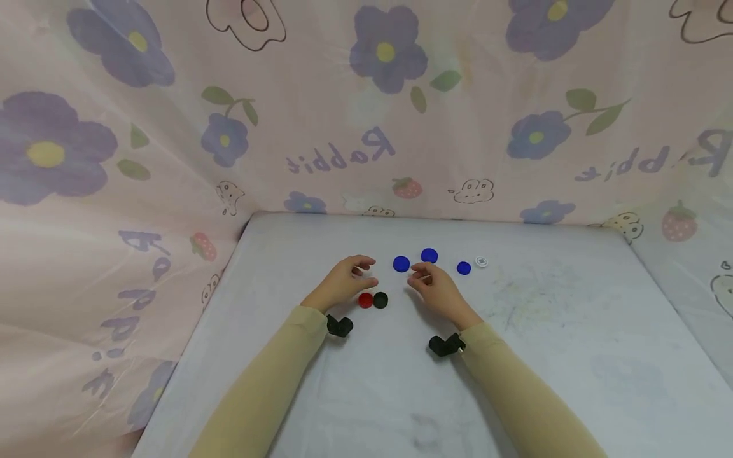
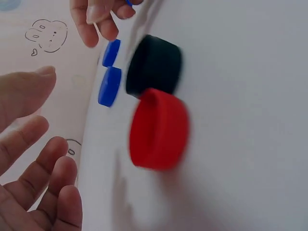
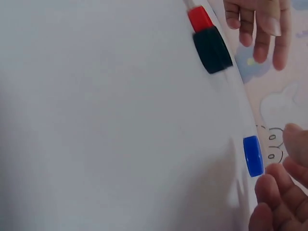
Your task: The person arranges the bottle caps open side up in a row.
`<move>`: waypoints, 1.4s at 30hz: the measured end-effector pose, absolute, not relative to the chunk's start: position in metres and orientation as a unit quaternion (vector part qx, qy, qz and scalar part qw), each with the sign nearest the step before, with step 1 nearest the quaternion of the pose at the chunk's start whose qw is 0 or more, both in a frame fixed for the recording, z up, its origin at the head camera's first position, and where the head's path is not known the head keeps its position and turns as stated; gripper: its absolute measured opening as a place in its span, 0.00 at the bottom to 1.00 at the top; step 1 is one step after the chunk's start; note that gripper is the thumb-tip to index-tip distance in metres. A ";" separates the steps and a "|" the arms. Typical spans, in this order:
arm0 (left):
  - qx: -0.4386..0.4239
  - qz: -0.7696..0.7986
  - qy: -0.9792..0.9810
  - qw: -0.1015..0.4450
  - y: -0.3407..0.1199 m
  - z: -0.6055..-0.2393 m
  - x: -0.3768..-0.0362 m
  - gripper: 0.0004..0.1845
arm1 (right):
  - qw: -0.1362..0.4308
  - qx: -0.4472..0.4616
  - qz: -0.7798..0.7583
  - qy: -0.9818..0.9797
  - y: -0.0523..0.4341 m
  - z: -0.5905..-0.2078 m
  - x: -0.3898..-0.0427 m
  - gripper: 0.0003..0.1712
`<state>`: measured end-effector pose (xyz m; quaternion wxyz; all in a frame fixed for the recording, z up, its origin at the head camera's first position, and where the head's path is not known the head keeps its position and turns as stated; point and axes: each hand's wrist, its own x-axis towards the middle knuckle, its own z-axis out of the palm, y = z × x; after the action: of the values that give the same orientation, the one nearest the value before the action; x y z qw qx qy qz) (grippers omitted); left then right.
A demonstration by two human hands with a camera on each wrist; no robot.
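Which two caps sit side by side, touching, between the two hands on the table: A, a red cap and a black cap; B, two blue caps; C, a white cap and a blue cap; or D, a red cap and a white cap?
A: the red cap and the black cap lie edge to edge just beside the left hand, while the blue caps lie apart, farther back.

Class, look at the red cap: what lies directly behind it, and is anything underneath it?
Right behind the red cap sits the black cap. Under it only the white table shows; its underside is hidden.
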<state>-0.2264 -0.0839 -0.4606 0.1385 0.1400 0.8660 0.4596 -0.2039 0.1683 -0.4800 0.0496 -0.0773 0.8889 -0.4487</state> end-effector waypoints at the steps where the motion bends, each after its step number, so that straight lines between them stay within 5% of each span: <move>1: 0.139 0.463 0.864 0.139 -0.082 -0.460 -0.229 0.29 | 0.051 -0.072 -0.452 0.888 0.168 -0.480 -0.207 0.23; 14: 0.128 0.457 0.854 0.214 -0.076 -0.473 -0.268 0.33 | 0.080 -0.037 -0.447 0.890 0.153 -0.489 -0.236 0.33; 27: 0.140 0.428 0.853 0.263 -0.075 -0.475 -0.287 0.31 | 0.073 -0.039 -0.435 0.897 0.144 -0.492 -0.243 0.31; 42: 0.116 0.421 0.867 0.242 -0.065 -0.471 -0.286 0.30 | 0.087 -0.040 -0.411 0.907 0.138 -0.489 -0.246 0.25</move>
<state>-0.2857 -0.0653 -0.4708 0.2418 0.1158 0.8666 0.4209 -0.2456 0.1375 -0.4888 0.0872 -0.0403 0.9065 -0.4110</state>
